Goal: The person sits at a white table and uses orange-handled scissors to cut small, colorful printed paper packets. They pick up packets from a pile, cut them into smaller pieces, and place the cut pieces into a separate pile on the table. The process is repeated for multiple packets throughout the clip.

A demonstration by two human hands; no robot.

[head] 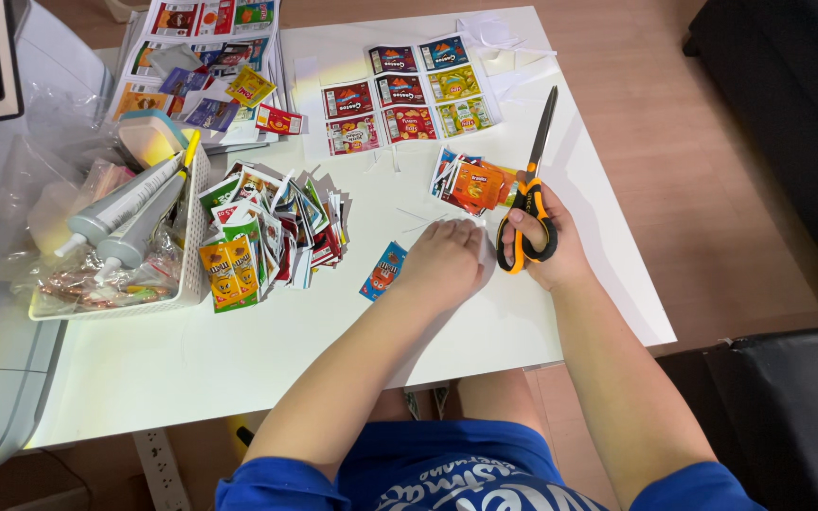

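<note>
Scissors (pixel 528 194) gripped by right hand (pixel 543 248), fingers (pixel 523 220) through handle loops.

A single head-worn camera looks steeply down from above the near edge of the white rectangular table (pixel 239 378), facing its far edge, close enough that the whole tabletop nearly fills the frame.
</note>
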